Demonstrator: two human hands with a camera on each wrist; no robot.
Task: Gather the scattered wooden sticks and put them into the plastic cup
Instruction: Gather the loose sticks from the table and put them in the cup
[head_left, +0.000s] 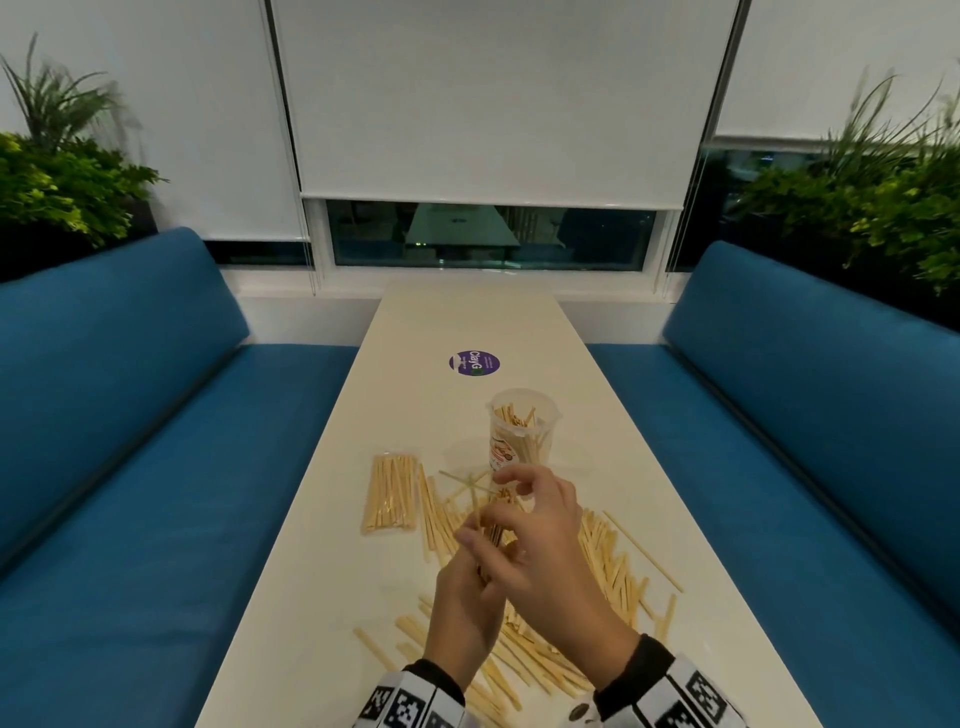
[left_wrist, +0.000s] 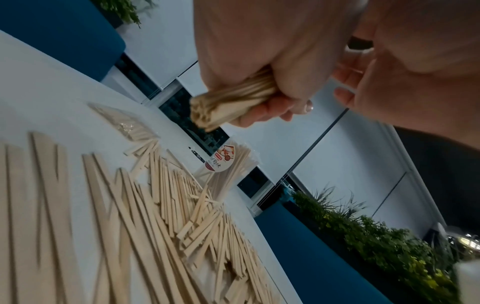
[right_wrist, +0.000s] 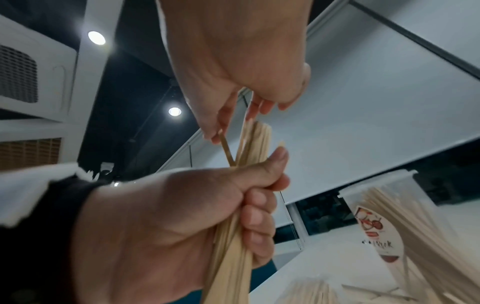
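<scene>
My left hand (head_left: 470, 597) grips an upright bundle of wooden sticks (head_left: 491, 532) above the white table (head_left: 322, 597). In the left wrist view the fist (left_wrist: 259, 57) is wrapped round the bundle (left_wrist: 228, 102). My right hand (head_left: 540, 519) hovers over the bundle's top; in the right wrist view its thumb and finger (right_wrist: 215, 127) pinch one stick (right_wrist: 228, 150) that leans out of the bundle (right_wrist: 241, 236). The clear plastic cup (head_left: 522, 431) stands just beyond the hands, with several sticks in it. Many loose sticks (head_left: 608, 556) lie scattered under and around the hands.
A clear-wrapped packet of sticks (head_left: 392, 491) lies left of the pile. One long thin skewer (head_left: 644, 551) lies at the right. A purple round sticker (head_left: 474, 362) sits beyond the cup. Blue benches (head_left: 156, 467) flank the narrow table on both sides.
</scene>
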